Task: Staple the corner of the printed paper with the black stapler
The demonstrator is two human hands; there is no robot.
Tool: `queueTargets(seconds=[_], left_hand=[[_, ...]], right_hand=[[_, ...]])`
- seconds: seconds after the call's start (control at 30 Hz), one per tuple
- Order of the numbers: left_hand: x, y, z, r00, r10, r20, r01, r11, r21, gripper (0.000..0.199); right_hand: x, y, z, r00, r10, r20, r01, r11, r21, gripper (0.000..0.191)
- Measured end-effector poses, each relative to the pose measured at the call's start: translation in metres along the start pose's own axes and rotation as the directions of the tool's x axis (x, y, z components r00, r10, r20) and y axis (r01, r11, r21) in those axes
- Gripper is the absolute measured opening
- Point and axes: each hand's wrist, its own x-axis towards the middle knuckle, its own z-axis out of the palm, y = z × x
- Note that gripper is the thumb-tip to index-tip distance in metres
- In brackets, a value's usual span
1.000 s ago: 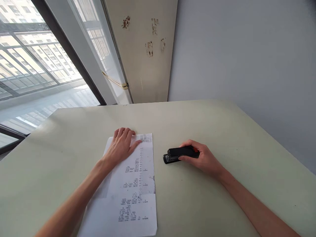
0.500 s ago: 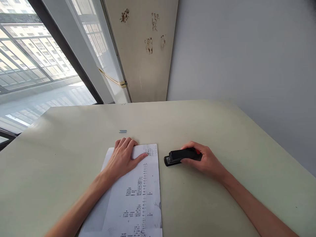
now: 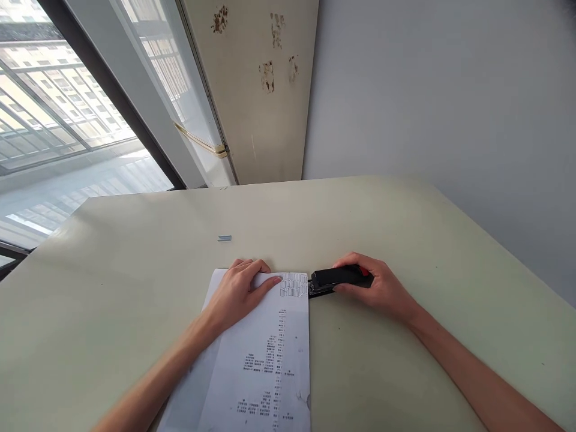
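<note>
I count two bare hands: the right hand (image 3: pixel 382 291) wraps one long black stapler (image 3: pixel 333 277), its front at the right edge of the white printed paper (image 3: pixel 263 354), by its far corner; the left hand (image 3: pixel 243 294) rests on the paper, gripping or not I cannot tell. Beyond, one small grey strip (image 3: pixel 224 238) lies toward the far edge of the pale green surface (image 3: pixel 396 366).
</note>
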Motion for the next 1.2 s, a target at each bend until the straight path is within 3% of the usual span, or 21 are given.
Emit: queueTargets(seconds=[0.2,0.47,0.63,0.9,1.03,1.2], left_hand=[[0.013,0.013,0.002,0.998,-0.053,0.021,0.052,0.998,0.046,0.035],[0.014,0.016,0.007,0.996,-0.052,-0.075,0.056,0.997,0.048,0.034],[0.013,0.018,0.011,0.990,-0.031,-0.134,0.039,0.998,0.056,0.032],[0.014,0.029,0.023,0.990,-0.040,-0.133,0.032,0.998,-0.057,0.023],[0.006,0.021,0.012,0.985,0.069,-0.159,-0.078,0.996,-0.051,0.021],[-0.017,-0.003,0.001,0.964,0.265,-0.008,-0.264,0.964,0.031,0.038]], right_hand=[[0.001,-0.002,0.002,0.998,0.003,-0.057,-0.003,1.000,-0.004,0.030],[-0.004,-0.003,-0.001,0.990,0.051,-0.135,-0.048,0.999,0.024,0.034],[-0.005,-0.003,-0.001,0.994,0.040,-0.103,-0.040,0.999,0.006,0.033],[-0.004,-0.002,0.002,0.997,0.017,-0.076,-0.020,0.999,-0.042,0.030],[-0.005,0.000,-0.001,0.999,0.004,-0.041,-0.008,0.995,-0.102,0.035],[-0.003,-0.011,-0.004,0.998,0.062,0.024,-0.057,0.983,-0.173,0.045]])
